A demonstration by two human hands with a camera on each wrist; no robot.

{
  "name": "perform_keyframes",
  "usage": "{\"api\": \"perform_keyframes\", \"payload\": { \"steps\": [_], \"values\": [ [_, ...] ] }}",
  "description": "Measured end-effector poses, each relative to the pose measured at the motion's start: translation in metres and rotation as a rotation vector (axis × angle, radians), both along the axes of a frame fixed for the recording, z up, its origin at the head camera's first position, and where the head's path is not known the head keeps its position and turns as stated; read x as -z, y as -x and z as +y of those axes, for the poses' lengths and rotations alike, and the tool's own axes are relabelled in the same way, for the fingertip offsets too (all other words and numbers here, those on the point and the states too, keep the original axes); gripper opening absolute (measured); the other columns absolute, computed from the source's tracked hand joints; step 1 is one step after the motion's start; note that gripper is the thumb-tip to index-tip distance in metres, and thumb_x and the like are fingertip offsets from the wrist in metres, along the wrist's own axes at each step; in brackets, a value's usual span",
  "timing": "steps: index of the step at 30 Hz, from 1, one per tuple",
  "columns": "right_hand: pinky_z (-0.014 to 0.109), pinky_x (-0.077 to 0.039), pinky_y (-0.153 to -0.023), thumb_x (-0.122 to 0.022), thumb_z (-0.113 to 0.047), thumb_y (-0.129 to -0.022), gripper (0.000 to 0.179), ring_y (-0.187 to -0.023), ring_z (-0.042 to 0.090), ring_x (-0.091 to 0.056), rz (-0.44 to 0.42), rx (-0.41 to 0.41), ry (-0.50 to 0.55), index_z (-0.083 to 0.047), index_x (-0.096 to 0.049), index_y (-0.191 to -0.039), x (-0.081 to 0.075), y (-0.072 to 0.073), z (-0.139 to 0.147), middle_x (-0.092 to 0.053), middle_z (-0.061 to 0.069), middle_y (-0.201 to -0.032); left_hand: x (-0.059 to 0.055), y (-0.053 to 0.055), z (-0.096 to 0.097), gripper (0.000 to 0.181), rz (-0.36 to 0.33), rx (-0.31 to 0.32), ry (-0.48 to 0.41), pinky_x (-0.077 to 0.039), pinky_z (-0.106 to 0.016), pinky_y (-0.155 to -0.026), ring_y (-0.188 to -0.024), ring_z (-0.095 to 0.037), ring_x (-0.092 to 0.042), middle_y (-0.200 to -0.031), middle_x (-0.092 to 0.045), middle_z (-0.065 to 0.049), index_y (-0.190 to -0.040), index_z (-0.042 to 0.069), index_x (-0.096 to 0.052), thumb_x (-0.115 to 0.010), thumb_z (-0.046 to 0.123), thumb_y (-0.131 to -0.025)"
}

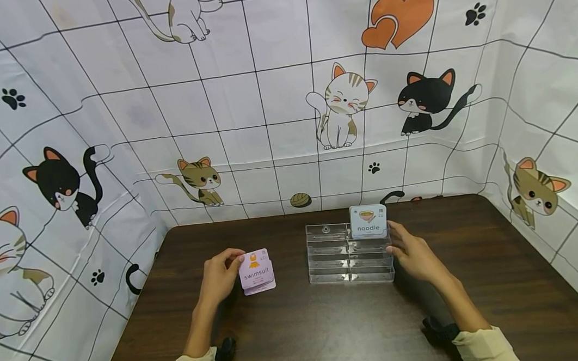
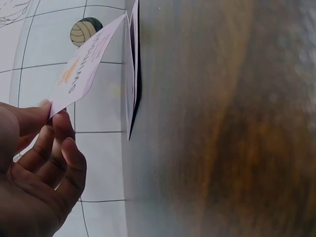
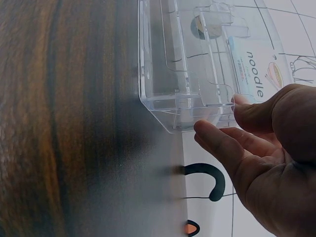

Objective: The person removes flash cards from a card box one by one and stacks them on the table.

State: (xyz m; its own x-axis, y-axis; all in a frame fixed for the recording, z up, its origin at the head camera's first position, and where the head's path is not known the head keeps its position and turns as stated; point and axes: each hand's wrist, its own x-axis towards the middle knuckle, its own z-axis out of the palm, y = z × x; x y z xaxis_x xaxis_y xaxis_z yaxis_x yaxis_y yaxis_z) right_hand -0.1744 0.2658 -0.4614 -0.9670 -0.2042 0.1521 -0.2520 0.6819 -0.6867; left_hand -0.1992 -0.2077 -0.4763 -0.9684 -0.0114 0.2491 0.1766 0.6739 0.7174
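Between thumb and fingers, my left hand pinches the corner of a pink "swimsuit" card. In the left wrist view that swimsuit card tilts up off a couple of other cards lying on the table. A clear plastic card rack with stepped slots in two columns stands right of centre. Its back right slot holds a blue-edged "noodle" card upright. My right hand is at the rack's right side; in the right wrist view its thumb and fingertips are right at the clear side wall.
The dark brown wooden table reaches back to a white grid-patterned cloth printed with cats. The cloth also hangs along the left and right sides. A black band is on the right wrist, another black band on the left.
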Motion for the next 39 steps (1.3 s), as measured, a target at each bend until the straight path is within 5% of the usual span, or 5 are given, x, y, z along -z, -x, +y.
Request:
{"api": "perform_keyframes", "payload": {
  "steps": [11, 20, 39],
  "values": [
    [0.058, -0.061, -0.093, -0.063, 0.001, -0.105, 0.066, -0.127, 0.057, -0.064, -0.004, 0.004, -0.005, 0.009, -0.029, -0.161, -0.001, 0.0, 0.0, -0.047, 0.044, -0.153, 0.001, 0.001, 0.0, 0.014, -0.042, -0.005, 0.024, -0.044, -0.026, -0.067, -0.073, -0.016, -0.058, -0.088, -0.076, -0.006, -0.113, 0.007, -0.08, -0.074, 0.012, -0.102],
    [0.058, -0.061, -0.094, -0.062, 0.001, -0.106, 0.065, -0.128, 0.056, -0.064, -0.008, 0.007, -0.008, 0.009, -0.029, -0.161, -0.001, -0.001, -0.001, -0.047, 0.044, -0.153, -0.005, -0.004, -0.003, 0.022, -0.058, -0.023, 0.098, -0.056, -0.052, -0.093, -0.106, -0.031, -0.073, -0.114, -0.078, -0.015, -0.119, 0.004, -0.079, -0.073, 0.017, -0.103],
    [0.058, -0.061, -0.092, -0.063, 0.002, -0.105, 0.066, -0.126, 0.057, -0.065, 0.006, 0.006, -0.006, 0.009, -0.03, -0.161, 0.001, 0.001, 0.0, -0.048, 0.044, -0.151, -0.014, -0.001, 0.007, 0.024, -0.024, -0.02, 0.059, -0.057, -0.05, -0.094, -0.102, -0.03, -0.072, -0.114, -0.079, -0.015, -0.122, 0.004, -0.077, -0.074, 0.018, -0.103]
  ]
}}
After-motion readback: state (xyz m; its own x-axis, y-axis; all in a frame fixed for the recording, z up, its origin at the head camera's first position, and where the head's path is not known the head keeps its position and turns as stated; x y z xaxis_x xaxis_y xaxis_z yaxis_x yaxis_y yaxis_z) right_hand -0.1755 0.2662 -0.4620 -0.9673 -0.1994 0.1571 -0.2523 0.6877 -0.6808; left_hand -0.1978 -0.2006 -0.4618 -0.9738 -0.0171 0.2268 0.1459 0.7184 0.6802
